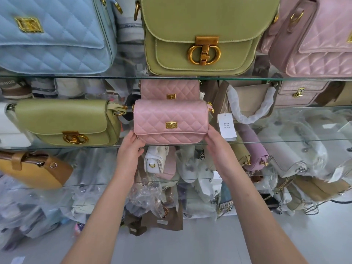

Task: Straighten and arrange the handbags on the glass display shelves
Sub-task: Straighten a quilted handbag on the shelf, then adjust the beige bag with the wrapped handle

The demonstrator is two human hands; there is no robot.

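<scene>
Both forearms were stretched up from the lower frame; the left hand [129, 149] and right hand [219, 147] were closed on the two ends of a pink quilted handbag [171, 121], fingers curled behind it. It was held at frame centre on the middle glass shelf [285, 141], beside a green handbag [66, 121] at its left.

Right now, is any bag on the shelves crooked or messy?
Yes. The mustard bag at the left of the lower shelf lies tipped over on its side. The beige bag leans, its white price tag dangling. The pink quilted bag between both hands sits level.
</scene>
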